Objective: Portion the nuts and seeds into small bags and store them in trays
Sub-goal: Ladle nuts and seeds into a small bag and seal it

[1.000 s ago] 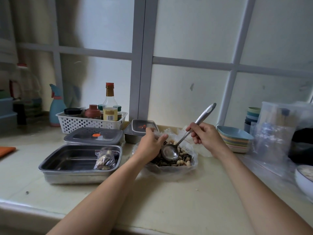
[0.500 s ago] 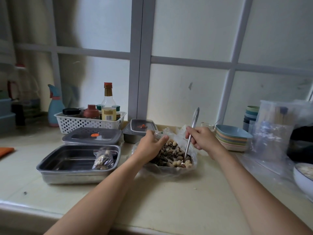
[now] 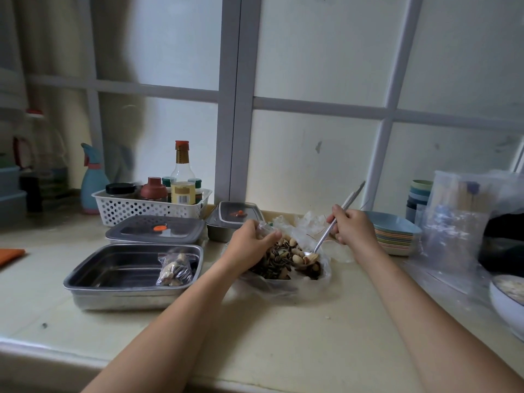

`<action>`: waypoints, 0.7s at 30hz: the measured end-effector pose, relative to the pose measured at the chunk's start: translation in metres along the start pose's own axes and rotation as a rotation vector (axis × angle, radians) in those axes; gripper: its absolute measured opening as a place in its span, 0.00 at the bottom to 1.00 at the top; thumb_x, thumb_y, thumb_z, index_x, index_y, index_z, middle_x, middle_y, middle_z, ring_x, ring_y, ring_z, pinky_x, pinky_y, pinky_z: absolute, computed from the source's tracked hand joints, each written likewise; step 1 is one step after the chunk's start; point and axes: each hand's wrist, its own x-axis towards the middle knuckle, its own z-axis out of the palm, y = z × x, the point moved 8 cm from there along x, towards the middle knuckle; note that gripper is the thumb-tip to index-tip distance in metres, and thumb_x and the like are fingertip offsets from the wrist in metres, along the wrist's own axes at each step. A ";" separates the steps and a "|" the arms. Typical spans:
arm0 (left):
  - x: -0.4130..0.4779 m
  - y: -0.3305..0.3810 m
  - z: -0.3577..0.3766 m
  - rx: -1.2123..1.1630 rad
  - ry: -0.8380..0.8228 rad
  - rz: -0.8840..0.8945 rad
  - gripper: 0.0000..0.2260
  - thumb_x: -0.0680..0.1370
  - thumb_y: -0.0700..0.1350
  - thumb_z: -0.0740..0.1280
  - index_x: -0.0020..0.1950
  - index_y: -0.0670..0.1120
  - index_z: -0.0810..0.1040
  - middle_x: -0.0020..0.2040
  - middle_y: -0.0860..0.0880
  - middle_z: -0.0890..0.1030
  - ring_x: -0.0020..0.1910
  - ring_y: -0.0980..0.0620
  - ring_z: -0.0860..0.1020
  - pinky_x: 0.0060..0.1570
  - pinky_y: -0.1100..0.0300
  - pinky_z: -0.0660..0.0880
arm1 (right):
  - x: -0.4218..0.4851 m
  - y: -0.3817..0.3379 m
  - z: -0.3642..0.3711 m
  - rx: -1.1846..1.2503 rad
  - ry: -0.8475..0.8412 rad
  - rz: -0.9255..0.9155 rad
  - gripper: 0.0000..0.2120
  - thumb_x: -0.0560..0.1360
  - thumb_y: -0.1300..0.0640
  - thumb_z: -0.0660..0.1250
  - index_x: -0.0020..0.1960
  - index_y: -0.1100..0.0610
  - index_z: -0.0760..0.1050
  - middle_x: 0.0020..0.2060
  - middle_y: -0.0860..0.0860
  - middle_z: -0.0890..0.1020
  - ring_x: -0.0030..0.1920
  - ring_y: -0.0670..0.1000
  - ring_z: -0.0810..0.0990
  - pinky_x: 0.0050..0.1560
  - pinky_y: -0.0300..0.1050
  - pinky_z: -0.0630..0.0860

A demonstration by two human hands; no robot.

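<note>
Mixed nuts and seeds (image 3: 283, 259): heaped on crinkled clear plastic sheet (image 3: 319, 282), table (image 3: 283, 336) | left grip (image 3: 249, 245): pinching small clear bag (image 3: 265, 228) | right grip (image 3: 351, 226): closed round long steel spoon (image 3: 324, 241) | risk: slack bag mouth may spill spoonful

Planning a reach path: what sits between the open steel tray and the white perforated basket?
A flat grey rectangular lid with an orange tab lies between the steel tray and the white perforated basket, head view.

Frosted window (image 3: 312, 165), grey frame, perhaps curtain left
</note>
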 end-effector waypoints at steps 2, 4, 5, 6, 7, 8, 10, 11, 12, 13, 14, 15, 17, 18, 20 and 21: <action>0.000 0.001 -0.001 0.041 -0.009 0.009 0.19 0.77 0.58 0.73 0.57 0.47 0.75 0.44 0.54 0.79 0.40 0.58 0.75 0.40 0.61 0.71 | 0.003 -0.005 -0.007 -0.023 0.063 0.000 0.18 0.81 0.50 0.62 0.38 0.57 0.81 0.29 0.54 0.79 0.30 0.54 0.75 0.37 0.49 0.74; 0.002 0.000 0.000 0.094 -0.021 0.017 0.21 0.76 0.58 0.74 0.60 0.46 0.75 0.45 0.53 0.79 0.41 0.57 0.75 0.41 0.60 0.72 | 0.005 -0.011 -0.014 -0.048 0.124 -0.008 0.18 0.81 0.50 0.62 0.37 0.55 0.82 0.31 0.54 0.81 0.34 0.55 0.80 0.43 0.53 0.79; 0.003 0.000 0.001 0.112 -0.025 0.024 0.22 0.76 0.58 0.74 0.63 0.46 0.74 0.45 0.53 0.78 0.42 0.57 0.75 0.43 0.60 0.73 | 0.005 -0.015 -0.016 -0.057 0.147 -0.013 0.18 0.81 0.50 0.61 0.37 0.55 0.82 0.32 0.53 0.82 0.37 0.56 0.81 0.46 0.54 0.80; 0.003 0.000 0.002 0.118 -0.034 0.028 0.24 0.76 0.58 0.74 0.65 0.45 0.74 0.46 0.53 0.78 0.42 0.57 0.75 0.44 0.60 0.73 | 0.006 -0.019 -0.018 -0.066 0.166 -0.018 0.19 0.81 0.49 0.61 0.37 0.54 0.82 0.32 0.53 0.83 0.39 0.57 0.82 0.49 0.56 0.81; 0.003 0.000 0.002 0.111 -0.042 0.029 0.26 0.76 0.57 0.74 0.67 0.45 0.73 0.46 0.53 0.79 0.43 0.56 0.75 0.45 0.59 0.74 | 0.007 -0.024 -0.020 -0.076 0.184 -0.027 0.19 0.81 0.49 0.61 0.37 0.54 0.82 0.34 0.53 0.83 0.41 0.58 0.83 0.50 0.57 0.81; 0.003 0.000 0.004 0.098 -0.050 0.029 0.27 0.76 0.57 0.74 0.68 0.44 0.73 0.48 0.52 0.79 0.43 0.56 0.75 0.47 0.59 0.75 | 0.007 -0.029 -0.022 -0.085 0.199 -0.032 0.19 0.81 0.49 0.61 0.37 0.54 0.82 0.34 0.53 0.84 0.41 0.58 0.83 0.50 0.57 0.81; 0.002 0.002 0.006 0.104 -0.057 0.037 0.30 0.76 0.58 0.74 0.70 0.44 0.72 0.50 0.52 0.79 0.46 0.55 0.76 0.49 0.58 0.75 | 0.008 -0.040 -0.022 -0.084 0.219 -0.040 0.18 0.81 0.50 0.61 0.37 0.55 0.82 0.34 0.54 0.84 0.37 0.57 0.82 0.47 0.56 0.81; 0.001 0.004 0.007 0.110 -0.059 0.042 0.30 0.76 0.59 0.74 0.71 0.44 0.72 0.51 0.53 0.79 0.48 0.54 0.76 0.49 0.58 0.74 | 0.008 -0.045 -0.022 -0.072 0.227 -0.044 0.18 0.81 0.51 0.61 0.37 0.55 0.82 0.34 0.55 0.84 0.34 0.56 0.81 0.46 0.56 0.82; 0.000 0.005 0.008 0.106 -0.066 0.045 0.30 0.76 0.59 0.74 0.70 0.44 0.72 0.51 0.53 0.78 0.49 0.54 0.76 0.49 0.59 0.74 | 0.008 -0.050 -0.020 -0.061 0.231 -0.047 0.17 0.80 0.52 0.61 0.38 0.56 0.82 0.34 0.56 0.84 0.31 0.55 0.80 0.44 0.55 0.82; -0.001 0.006 0.010 0.094 -0.076 0.048 0.29 0.76 0.59 0.74 0.70 0.45 0.72 0.51 0.53 0.78 0.50 0.54 0.76 0.49 0.59 0.73 | 0.007 -0.055 -0.018 -0.055 0.232 -0.052 0.17 0.80 0.52 0.61 0.38 0.57 0.81 0.35 0.58 0.85 0.29 0.55 0.79 0.42 0.54 0.82; -0.001 0.007 0.011 0.076 -0.085 0.045 0.26 0.76 0.59 0.74 0.67 0.46 0.73 0.51 0.53 0.79 0.50 0.54 0.77 0.49 0.59 0.74 | 0.005 -0.061 -0.014 -0.055 0.231 -0.063 0.17 0.80 0.53 0.61 0.38 0.58 0.81 0.36 0.59 0.85 0.28 0.54 0.78 0.41 0.53 0.81; -0.002 0.008 0.012 0.054 -0.084 0.044 0.23 0.76 0.59 0.73 0.64 0.47 0.74 0.50 0.54 0.80 0.50 0.54 0.78 0.47 0.60 0.74 | 0.003 -0.065 -0.011 -0.056 0.227 -0.079 0.17 0.80 0.53 0.61 0.39 0.60 0.81 0.36 0.59 0.85 0.26 0.53 0.78 0.40 0.53 0.81; -0.002 0.009 0.011 0.007 -0.073 0.037 0.17 0.77 0.58 0.73 0.56 0.47 0.75 0.46 0.55 0.83 0.46 0.56 0.80 0.44 0.61 0.75 | -0.001 -0.075 -0.004 -0.056 0.225 -0.134 0.17 0.81 0.53 0.61 0.40 0.61 0.80 0.34 0.57 0.84 0.24 0.52 0.78 0.38 0.51 0.81; -0.001 0.009 0.010 -0.013 -0.066 0.033 0.16 0.77 0.58 0.73 0.54 0.48 0.76 0.45 0.55 0.83 0.45 0.57 0.81 0.44 0.61 0.76 | -0.004 -0.080 -0.002 -0.063 0.229 -0.175 0.18 0.82 0.53 0.61 0.40 0.62 0.79 0.32 0.56 0.84 0.22 0.51 0.79 0.37 0.49 0.81; 0.001 0.007 0.010 -0.041 -0.054 0.026 0.16 0.77 0.59 0.73 0.52 0.48 0.76 0.44 0.53 0.84 0.46 0.56 0.82 0.47 0.58 0.77 | -0.013 -0.090 0.004 -0.096 0.236 -0.278 0.19 0.83 0.51 0.62 0.40 0.63 0.78 0.30 0.55 0.83 0.22 0.51 0.80 0.32 0.41 0.78; 0.002 0.006 0.011 -0.049 -0.052 0.025 0.17 0.77 0.59 0.73 0.51 0.47 0.77 0.43 0.53 0.85 0.45 0.56 0.82 0.48 0.56 0.78 | -0.018 -0.095 0.006 -0.107 0.236 -0.335 0.19 0.83 0.51 0.63 0.40 0.63 0.77 0.29 0.54 0.82 0.22 0.50 0.80 0.30 0.36 0.75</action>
